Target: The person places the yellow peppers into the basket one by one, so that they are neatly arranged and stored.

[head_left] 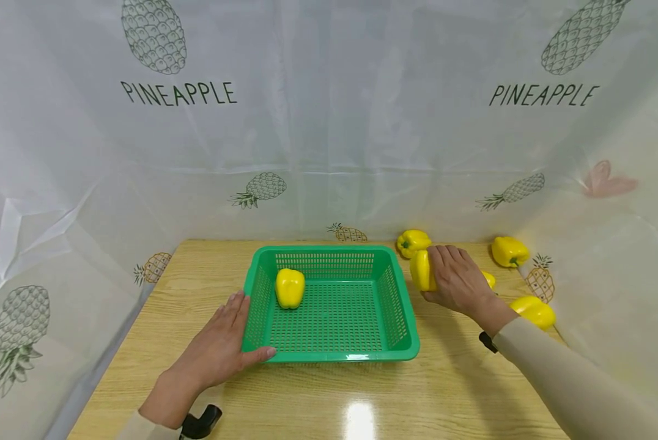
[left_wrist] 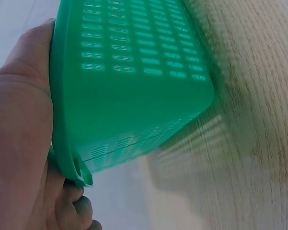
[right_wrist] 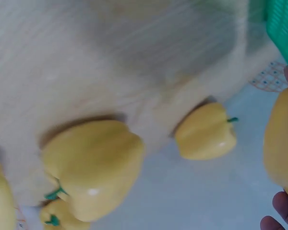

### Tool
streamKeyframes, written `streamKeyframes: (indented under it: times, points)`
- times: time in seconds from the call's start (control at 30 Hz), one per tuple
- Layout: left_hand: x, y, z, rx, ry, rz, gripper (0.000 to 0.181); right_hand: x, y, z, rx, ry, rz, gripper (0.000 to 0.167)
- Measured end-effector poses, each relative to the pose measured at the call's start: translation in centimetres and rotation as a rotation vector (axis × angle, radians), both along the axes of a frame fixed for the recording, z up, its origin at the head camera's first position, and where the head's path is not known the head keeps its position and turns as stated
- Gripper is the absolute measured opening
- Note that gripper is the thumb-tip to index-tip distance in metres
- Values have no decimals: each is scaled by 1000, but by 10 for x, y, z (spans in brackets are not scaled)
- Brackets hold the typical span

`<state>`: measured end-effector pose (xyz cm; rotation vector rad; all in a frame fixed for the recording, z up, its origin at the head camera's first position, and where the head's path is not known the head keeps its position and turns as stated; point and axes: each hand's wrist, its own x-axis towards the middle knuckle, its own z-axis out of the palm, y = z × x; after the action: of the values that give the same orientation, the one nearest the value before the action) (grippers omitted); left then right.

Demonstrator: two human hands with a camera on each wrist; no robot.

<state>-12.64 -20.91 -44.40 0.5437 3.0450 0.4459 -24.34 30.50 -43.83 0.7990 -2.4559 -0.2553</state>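
Table (head_left: 285,397): wood fronts the green basket (head_left: 329,356).
Left hand (head_left: 219,345): fingers straight, touching its left rim.
Right hand (head_left: 461,281): fingers curled round yellow pepper (head_left: 421,271), jutting leftward beside right rim.
Inside basket: second pepper (head_left: 290,288), left.
Back edge: third pepper (head_left: 413,242).

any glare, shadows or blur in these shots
Head view: glare on the wooden table and on the green plastic basket's front rim, soft shadow beside the right sleeve; left wrist view: the basket's shadow falls on the table; right wrist view: hazy, washed out, with the yellow bell peppers slightly soft.
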Motion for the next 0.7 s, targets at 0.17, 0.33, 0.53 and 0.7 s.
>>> streamKeyframes:
  times: [0.17, 0.33, 0.53, 0.7]
  points:
    - [1, 0, 0, -13, 22, -9, 120, -6, -12, 17, 2, 46, 26, 87]
    - [1, 1, 0, -36, 43, -17, 119, -7, -30, 36, 8, 14, 16, 91]
    - [1, 1, 1, -53, 48, -22, 118, -8, -64, 55, 31, -10, 16, 90]
    - [1, 1, 2, -57, 45, -21, 117, -10, -101, 62, 59, -28, 33, 96]
